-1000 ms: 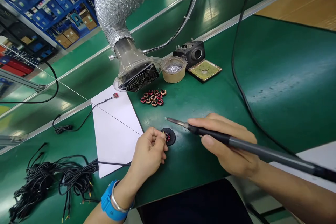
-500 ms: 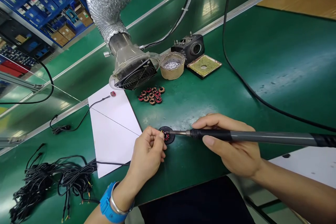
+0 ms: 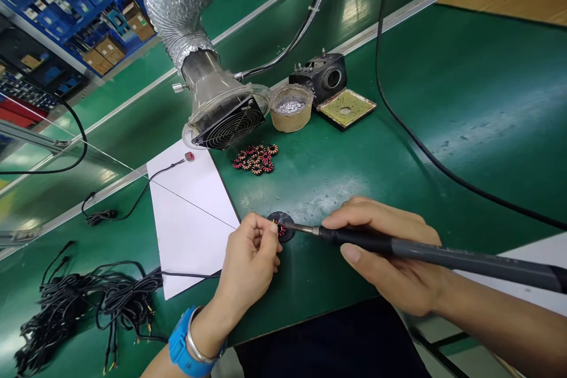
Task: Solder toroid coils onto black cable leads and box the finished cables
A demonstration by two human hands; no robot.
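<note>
My right hand grips a soldering iron by its black front grip, tip pointing left. That tip meets a small wound coil with red and black segments, lying on a round black pad. At the coil's left side my left hand is closed, thumb and forefinger pinching the end of a black cable; a yellow wire tip shows at the fingertips. A thin wire strand runs from the upper left into this hand. The fingers partly hide the coil and the joint.
Several similar coils lie in a pile below a fume extractor. Behind them are a round tub, an iron stand and a yellow sponge tray. A white board and bundled cables lie left.
The rear of the soldering iron has swung down toward me, tilting its handle, while its tip stays at the coil. My left hand has hardly moved.
</note>
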